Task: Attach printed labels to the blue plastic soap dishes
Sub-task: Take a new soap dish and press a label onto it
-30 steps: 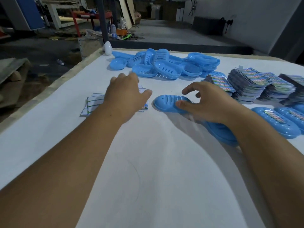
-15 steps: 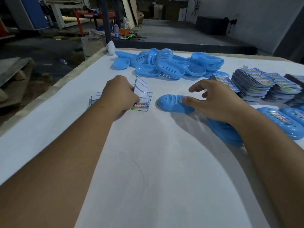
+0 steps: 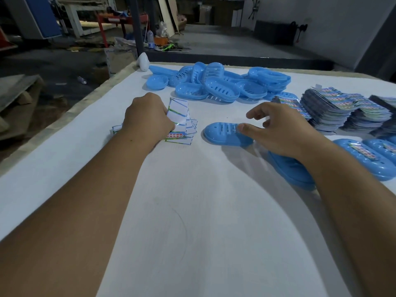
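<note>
Left hand pinching label upright off stack at centre-left for peeling; right hand, fingers loosely spread, thumb steadying upturned soap dish mid-frame.

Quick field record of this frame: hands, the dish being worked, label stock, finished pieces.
left hand: pinches a white-backed printed label, lifted off the loose label pile
right hand: fingers spread, thumb touching the overturned blue plastic soap dish
dish label: none visible yet
unlabelled stock: heap of blue slotted dishes, far side
label stock: stacked printed sheets, right
finished: labelled blue dishes, right edge
surface: white table
</note>
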Tool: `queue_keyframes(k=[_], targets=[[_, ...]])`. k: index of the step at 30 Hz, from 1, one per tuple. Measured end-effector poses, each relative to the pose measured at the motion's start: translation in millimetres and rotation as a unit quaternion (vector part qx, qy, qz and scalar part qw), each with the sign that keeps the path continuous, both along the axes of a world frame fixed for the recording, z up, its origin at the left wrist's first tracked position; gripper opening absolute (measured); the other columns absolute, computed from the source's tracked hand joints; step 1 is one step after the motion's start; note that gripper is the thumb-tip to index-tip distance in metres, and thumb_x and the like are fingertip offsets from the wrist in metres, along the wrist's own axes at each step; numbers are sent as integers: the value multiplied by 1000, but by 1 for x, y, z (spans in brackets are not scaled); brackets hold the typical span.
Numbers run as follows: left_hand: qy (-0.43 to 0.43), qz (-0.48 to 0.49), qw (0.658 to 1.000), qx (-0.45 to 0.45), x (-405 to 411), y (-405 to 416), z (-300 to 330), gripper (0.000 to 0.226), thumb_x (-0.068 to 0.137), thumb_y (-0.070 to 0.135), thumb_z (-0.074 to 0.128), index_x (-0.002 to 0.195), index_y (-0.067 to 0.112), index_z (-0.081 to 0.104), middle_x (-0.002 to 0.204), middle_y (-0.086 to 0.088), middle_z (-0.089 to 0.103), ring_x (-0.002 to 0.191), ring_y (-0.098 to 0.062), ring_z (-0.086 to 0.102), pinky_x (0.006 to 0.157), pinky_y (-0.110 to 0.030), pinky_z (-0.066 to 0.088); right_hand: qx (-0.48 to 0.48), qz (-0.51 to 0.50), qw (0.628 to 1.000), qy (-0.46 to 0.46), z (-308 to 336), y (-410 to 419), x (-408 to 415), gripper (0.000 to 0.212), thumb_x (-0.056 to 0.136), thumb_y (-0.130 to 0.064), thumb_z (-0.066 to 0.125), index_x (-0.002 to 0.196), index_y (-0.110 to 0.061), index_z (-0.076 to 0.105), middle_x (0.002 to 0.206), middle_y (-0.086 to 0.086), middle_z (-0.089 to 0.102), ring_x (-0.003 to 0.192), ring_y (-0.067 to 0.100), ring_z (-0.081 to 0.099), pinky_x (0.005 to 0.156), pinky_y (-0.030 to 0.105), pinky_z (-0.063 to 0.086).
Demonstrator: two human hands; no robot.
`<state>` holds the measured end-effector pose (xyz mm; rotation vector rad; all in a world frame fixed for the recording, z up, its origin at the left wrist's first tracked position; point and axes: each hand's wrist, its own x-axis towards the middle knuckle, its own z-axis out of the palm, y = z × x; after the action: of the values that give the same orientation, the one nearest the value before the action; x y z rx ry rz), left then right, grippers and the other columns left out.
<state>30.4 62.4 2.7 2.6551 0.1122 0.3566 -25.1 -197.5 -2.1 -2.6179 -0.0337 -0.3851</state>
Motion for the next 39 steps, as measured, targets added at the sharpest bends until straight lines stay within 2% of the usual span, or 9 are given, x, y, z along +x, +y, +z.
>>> queue_keyframes(k=[6, 9, 11, 15, 20, 27, 29, 31, 39], targets=[[-25, 3, 1000, 16, 0, -1, -2, 16, 80, 30, 81, 88, 19, 72, 91, -6, 69, 83, -24, 62, 64, -30, 44, 33, -44, 998, -19, 3, -3, 0, 40, 87, -58, 69, 116, -30, 68, 110, -11, 64, 99, 8, 57, 85, 28, 42], [-40, -30, 988, -143, -5, -6, 5, 23, 78, 39, 83, 78, 25, 65, 78, 9, 68, 71, -7, 62, 56, -24, 44, 71, -30, 996, -45, 4, 3, -1, 27, 88, -52, 70, 107, -32, 69, 103, -16, 67, 92, 6, 61, 85, 28, 49], [-9, -87, 946, -313, -12, -14, 13, 24, 76, 40, 85, 80, 24, 67, 66, 17, 70, 58, 3, 61, 52, -19, 44, 134, -1, 989, -67, 6, 9, -3, 19, 89, -47, 73, 98, -32, 70, 93, -19, 70, 78, 4, 63, 74, 24, 52], [34, -174, 886, -429, -23, -31, 16, 22, 78, 36, 84, 79, 22, 68, 69, 13, 72, 64, -8, 49, 54, -19, 42, 279, 75, 956, -47, 11, 23, -9, 22, 86, -36, 81, 95, -21, 68, 82, -10, 74, 69, 7, 65, 62, 17, 51], [43, -203, 886, -414, -28, -42, 12, 18, 85, 36, 79, 77, 21, 71, 75, 10, 76, 61, -7, 47, 54, -16, 42, 334, 78, 939, -31, 12, 24, -9, 25, 87, -13, 80, 85, -18, 55, 71, 2, 75, 59, 8, 64, 53, 17, 46], [54, -214, 913, -344, -28, -45, 3, 22, 87, 39, 72, 76, 21, 80, 84, 3, 77, 66, -8, 50, 64, -26, 41, 372, 44, 926, -49, 15, 19, -9, 27, 89, -12, 78, 81, -18, 54, 78, 3, 78, 55, 5, 62, 51, 13, 45], [48, -216, 919, -328, -28, -46, 2, 23, 87, 39, 71, 71, 24, 79, 74, 8, 74, 64, -7, 50, 62, -29, 40, 371, 43, 926, -45, 14, 20, -8, 26, 88, -11, 79, 81, -18, 54, 80, 6, 78, 55, 5, 62, 51, 14, 45], [43, -225, 919, -320, -28, -47, 1, 26, 88, 38, 70, 68, 24, 78, 62, 17, 67, 57, 0, 50, 58, -24, 39, 373, 41, 926, -42, 13, 20, -8, 25, 88, -11, 79, 81, -18, 55, 81, 6, 78, 55, 5, 62, 51, 14, 45], [5, -309, 898, -313, -31, -49, -1, 13, 95, 22, 70, 83, 22, 75, 66, 13, 71, 47, 7, 53, 46, -3, 36, 242, 20, 969, -45, 11, 22, -11, 17, 85, -32, 81, 85, -17, 74, 85, 0, 73, 59, 1, 54, 60, 16, 44]])
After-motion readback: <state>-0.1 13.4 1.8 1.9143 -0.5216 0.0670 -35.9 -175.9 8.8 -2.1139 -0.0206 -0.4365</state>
